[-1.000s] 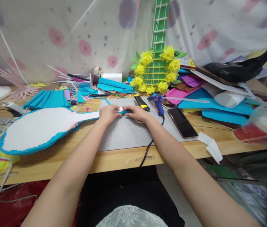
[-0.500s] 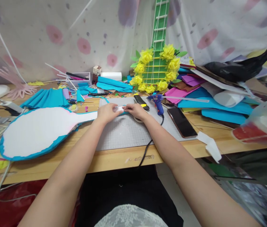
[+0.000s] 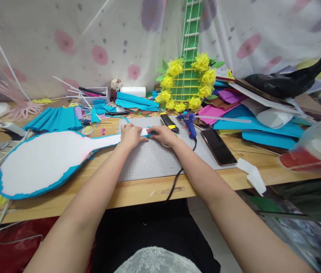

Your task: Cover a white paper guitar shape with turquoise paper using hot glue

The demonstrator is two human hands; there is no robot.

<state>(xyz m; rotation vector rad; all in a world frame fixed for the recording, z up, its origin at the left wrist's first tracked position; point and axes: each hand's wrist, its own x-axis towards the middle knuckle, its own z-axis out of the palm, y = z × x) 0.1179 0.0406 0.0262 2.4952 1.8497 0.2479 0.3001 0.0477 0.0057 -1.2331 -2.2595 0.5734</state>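
A white lute-shaped craft piece (image 3: 46, 161), edged all round with blue crepe paper, lies on the table to the left, its long neck reaching over a grey cutting mat (image 3: 151, 163). My left hand (image 3: 132, 135) is wrapped over the neck, thumb on the near side. Just to the right, my right hand (image 3: 162, 135) grips the neck's end, fingertips pressed at the blue edge. A thin twisted blue strip (image 3: 124, 118) shows behind my left hand. Partly hidden under my right hand is a roll of tape (image 3: 166, 145).
A blue glue gun (image 3: 188, 123), a black-and-yellow cutter (image 3: 169, 123) and a phone (image 3: 218, 147) lie right of my hands. Behind stands a green guitar craft with yellow flowers (image 3: 187, 85). Blue pleated paper (image 3: 54, 119) is at left; a plastic-bagged cup (image 3: 308, 161) sits at right.
The craft piece has shifted slightly, its round body moving left and toward me. My left hand has moved a little right and its grip on the neck has changed; the right hand stays nearly in place.
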